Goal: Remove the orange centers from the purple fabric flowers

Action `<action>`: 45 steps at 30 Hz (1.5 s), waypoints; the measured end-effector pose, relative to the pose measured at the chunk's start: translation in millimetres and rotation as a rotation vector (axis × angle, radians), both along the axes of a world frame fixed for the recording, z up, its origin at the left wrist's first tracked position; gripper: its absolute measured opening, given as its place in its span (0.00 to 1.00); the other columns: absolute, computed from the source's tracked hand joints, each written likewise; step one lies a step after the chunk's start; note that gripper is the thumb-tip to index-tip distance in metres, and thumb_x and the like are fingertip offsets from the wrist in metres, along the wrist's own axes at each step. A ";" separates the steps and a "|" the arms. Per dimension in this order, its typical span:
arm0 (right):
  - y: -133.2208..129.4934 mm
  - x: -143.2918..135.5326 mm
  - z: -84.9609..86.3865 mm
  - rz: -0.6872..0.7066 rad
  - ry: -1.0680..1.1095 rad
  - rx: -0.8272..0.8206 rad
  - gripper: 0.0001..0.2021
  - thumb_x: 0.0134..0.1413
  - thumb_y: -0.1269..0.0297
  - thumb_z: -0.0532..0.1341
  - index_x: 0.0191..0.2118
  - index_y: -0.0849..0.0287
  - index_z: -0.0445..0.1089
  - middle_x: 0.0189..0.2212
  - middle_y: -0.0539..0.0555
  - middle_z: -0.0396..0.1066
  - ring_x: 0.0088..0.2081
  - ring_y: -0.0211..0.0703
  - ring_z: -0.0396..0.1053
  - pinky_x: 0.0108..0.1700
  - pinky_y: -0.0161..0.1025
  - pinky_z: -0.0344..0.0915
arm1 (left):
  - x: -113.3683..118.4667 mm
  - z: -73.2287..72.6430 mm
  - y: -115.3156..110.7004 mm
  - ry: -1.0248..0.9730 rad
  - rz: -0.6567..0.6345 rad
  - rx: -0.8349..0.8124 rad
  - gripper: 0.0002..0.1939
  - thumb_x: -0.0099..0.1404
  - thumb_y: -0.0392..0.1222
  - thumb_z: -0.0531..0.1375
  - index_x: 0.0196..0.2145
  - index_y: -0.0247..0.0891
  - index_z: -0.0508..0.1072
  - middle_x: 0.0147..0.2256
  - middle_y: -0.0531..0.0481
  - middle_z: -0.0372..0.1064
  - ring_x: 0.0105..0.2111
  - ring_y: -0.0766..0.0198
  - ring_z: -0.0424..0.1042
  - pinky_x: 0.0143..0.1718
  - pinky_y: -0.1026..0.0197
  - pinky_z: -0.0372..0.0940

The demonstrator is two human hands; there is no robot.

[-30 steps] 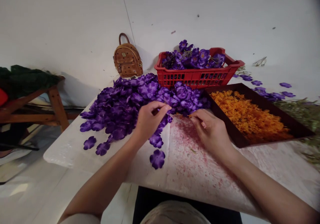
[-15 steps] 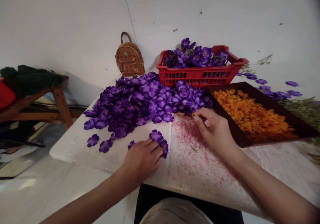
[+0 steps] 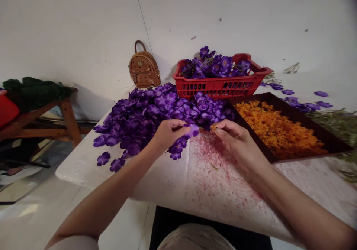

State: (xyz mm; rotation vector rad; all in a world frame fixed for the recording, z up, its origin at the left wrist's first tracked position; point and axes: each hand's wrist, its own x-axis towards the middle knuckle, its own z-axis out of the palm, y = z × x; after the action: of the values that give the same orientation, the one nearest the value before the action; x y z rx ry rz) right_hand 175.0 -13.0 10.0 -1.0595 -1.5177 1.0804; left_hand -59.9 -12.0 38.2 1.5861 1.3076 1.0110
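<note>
Over the near edge of a heap of purple artificial petals (image 3: 139, 114), my left hand (image 3: 169, 135) is closed, pinching a purple flower petal piece (image 3: 192, 131) between thumb and fingertips. A few more petals (image 3: 177, 151) show just below that hand. To the right, my right hand (image 3: 232, 133) pinches a small orange flower centre (image 3: 213, 127) at its fingertips. The two hands face each other, a short gap apart. Beside my right hand stands a dark tray (image 3: 270, 155) holding many orange flower centres (image 3: 276, 127).
Behind the heap stands a red plastic basket (image 3: 223, 88) of assembled purple flowers (image 3: 214, 66). A brown backpack (image 3: 144, 70) leans on the wall. Loose petals (image 3: 312, 106) and green stems (image 3: 334, 125) lie at the right. A wooden stand (image 3: 69, 120) is off to the left.
My left hand has lifted from the table front and moved up and right, now holding a petal piece. My right hand stays in nearly the same place, still pinching the orange flower centre.
</note>
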 end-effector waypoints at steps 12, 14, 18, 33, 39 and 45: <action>0.0 -4.4 -0.4 0.007 0.015 -0.059 0.11 0.60 0.56 0.65 0.29 0.53 0.70 0.27 0.49 0.68 0.31 0.43 0.64 0.36 0.41 0.62 | 38.8 -23.5 22.8 -0.050 -0.085 0.030 0.09 0.65 0.45 0.66 0.32 0.36 0.81 0.32 0.48 0.81 0.30 0.63 0.76 0.35 0.62 0.70; 1.5 -3.2 -1.6 -0.011 -0.011 -0.030 0.10 0.61 0.57 0.65 0.30 0.53 0.71 0.28 0.49 0.69 0.31 0.43 0.65 0.36 0.41 0.63 | 36.9 -22.3 21.1 -0.043 -0.091 0.022 0.10 0.65 0.45 0.65 0.32 0.37 0.81 0.31 0.48 0.80 0.30 0.64 0.76 0.34 0.62 0.69; 5.8 -0.2 -4.4 -0.010 -0.085 0.006 0.10 0.62 0.57 0.64 0.30 0.54 0.71 0.28 0.51 0.71 0.32 0.45 0.66 0.37 0.41 0.63 | 18.9 -12.2 23.7 0.041 -0.049 0.035 0.12 0.66 0.45 0.64 0.29 0.37 0.82 0.27 0.48 0.80 0.27 0.64 0.74 0.31 0.63 0.66; 9.1 -0.6 -20.3 0.076 -0.376 0.093 0.09 0.60 0.62 0.59 0.29 0.54 0.70 0.33 0.53 0.74 0.38 0.50 0.72 0.42 0.46 0.64 | -17.4 -7.5 28.2 0.654 -0.012 0.243 0.06 0.63 0.36 0.65 0.32 0.42 0.84 0.34 0.49 0.80 0.34 0.60 0.76 0.36 0.61 0.63; 12.0 4.6 -19.2 0.031 -0.344 0.120 0.09 0.61 0.61 0.59 0.30 0.54 0.70 0.32 0.53 0.73 0.36 0.48 0.70 0.40 0.45 0.62 | -5.5 -12.2 18.9 0.918 -0.057 0.188 0.09 0.61 0.46 0.69 0.37 0.40 0.84 0.38 0.48 0.79 0.35 0.58 0.76 0.33 0.60 0.62; 12.0 4.3 -19.4 0.012 -0.302 0.108 0.08 0.60 0.61 0.60 0.29 0.54 0.70 0.31 0.53 0.72 0.37 0.49 0.69 0.42 0.45 0.61 | 1.2 -21.4 17.2 1.032 -0.058 0.211 0.09 0.66 0.38 0.62 0.38 0.40 0.84 0.39 0.46 0.81 0.39 0.54 0.77 0.35 0.59 0.63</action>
State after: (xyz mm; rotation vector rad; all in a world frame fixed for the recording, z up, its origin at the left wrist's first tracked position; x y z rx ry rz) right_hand 179.3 -1.0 -9.4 -1.1781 -1.8018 0.8629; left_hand -58.7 5.2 16.8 2.4353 1.8124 0.2371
